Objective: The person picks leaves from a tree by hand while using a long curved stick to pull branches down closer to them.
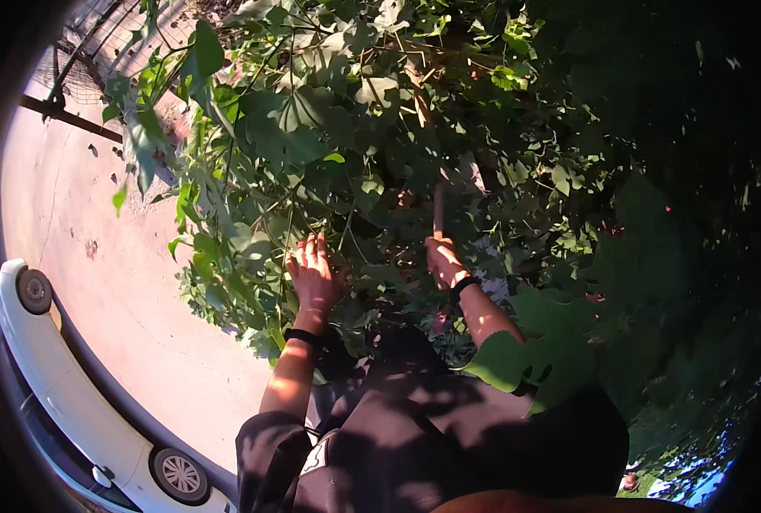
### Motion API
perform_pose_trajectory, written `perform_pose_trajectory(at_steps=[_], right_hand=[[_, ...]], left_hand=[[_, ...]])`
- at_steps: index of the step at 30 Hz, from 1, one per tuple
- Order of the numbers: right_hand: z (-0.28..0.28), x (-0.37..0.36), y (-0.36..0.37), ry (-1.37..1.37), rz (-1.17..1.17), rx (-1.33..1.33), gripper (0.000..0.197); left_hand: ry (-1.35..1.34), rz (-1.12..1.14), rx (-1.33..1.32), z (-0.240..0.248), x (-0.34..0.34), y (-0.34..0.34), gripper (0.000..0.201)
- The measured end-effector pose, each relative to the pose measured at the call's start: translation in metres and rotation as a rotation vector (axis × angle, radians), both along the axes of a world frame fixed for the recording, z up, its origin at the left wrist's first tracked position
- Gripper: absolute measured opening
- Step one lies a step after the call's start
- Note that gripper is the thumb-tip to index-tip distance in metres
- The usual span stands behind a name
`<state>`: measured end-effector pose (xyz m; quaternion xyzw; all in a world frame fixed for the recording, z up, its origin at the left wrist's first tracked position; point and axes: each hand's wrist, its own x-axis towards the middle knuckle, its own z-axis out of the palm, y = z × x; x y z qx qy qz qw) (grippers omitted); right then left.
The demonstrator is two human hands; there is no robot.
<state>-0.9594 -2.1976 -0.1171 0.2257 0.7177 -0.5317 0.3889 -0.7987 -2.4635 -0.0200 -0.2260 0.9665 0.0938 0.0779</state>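
Note:
Dense green leafy foliage point(295, 128) surrounds both hands. My left hand point(315, 275) reaches into it with the fingers stretched out, against the leaves and stems; nothing shows in its grasp. My right hand point(445, 259) is closed round a thin wooden pole point(438, 210), which rises away from me into the leaves. Its far end is hidden by the foliage and shade, so what it belongs to cannot be told. Dark bands circle both wrists. A large lobed leaf point(504, 359) hangs close over my right forearm.
Pale paved ground point(98, 231) lies to the left, with a white car point(64, 376) parked on it. A wire fence point(85, 60) with a dark metal bar point(71, 118) stands at the far left. A bare branch point(419, 94) runs through the far leaves. Deep shade covers the right side.

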Motion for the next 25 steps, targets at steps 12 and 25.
perform_pose_trajectory(at_steps=[12, 25], right_hand=[[0.319, -0.187, -0.061, 0.888, 0.039, -0.495, 0.037], [-0.044, 0.076, 0.062, 0.113, -0.227, -0.317, 0.023]], left_hand=[[0.004, -0.008, -0.187, -0.048, -0.004, -0.037, 0.038], [-0.033, -0.217, -0.349, -0.146, 0.056, -0.023, 0.083]])
